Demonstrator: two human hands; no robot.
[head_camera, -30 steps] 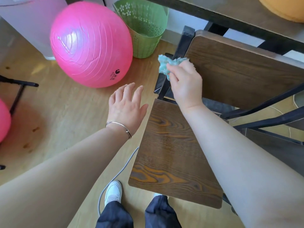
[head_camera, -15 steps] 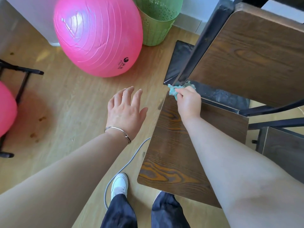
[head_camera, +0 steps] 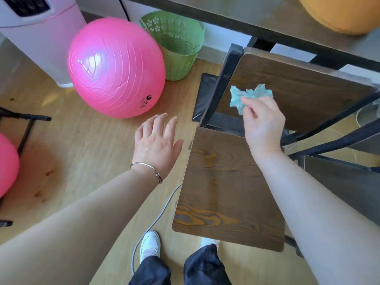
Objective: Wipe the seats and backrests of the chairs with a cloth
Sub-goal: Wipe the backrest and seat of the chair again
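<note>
A chair with a dark wood-grain seat (head_camera: 226, 192) and matching backrest (head_camera: 298, 89) on a black metal frame stands in front of me. My right hand (head_camera: 263, 122) grips a crumpled teal cloth (head_camera: 246, 96) against the lower left part of the backrest. My left hand (head_camera: 156, 142) hovers with spread fingers over the floor just left of the seat, holding nothing. A silver bangle circles that wrist.
A large pink exercise ball (head_camera: 115, 68) and a green perforated basket (head_camera: 176, 44) stand on the wooden floor at the left. A table (head_camera: 267, 15) with an orange ball (head_camera: 341, 13) runs behind the chair. A second chair (head_camera: 345, 182) is at the right. A grey cable (head_camera: 156, 219) lies near my feet.
My right hand has lifted the cloth from the back edge of the seat up onto the backrest. My left hand stays spread beside the seat.
</note>
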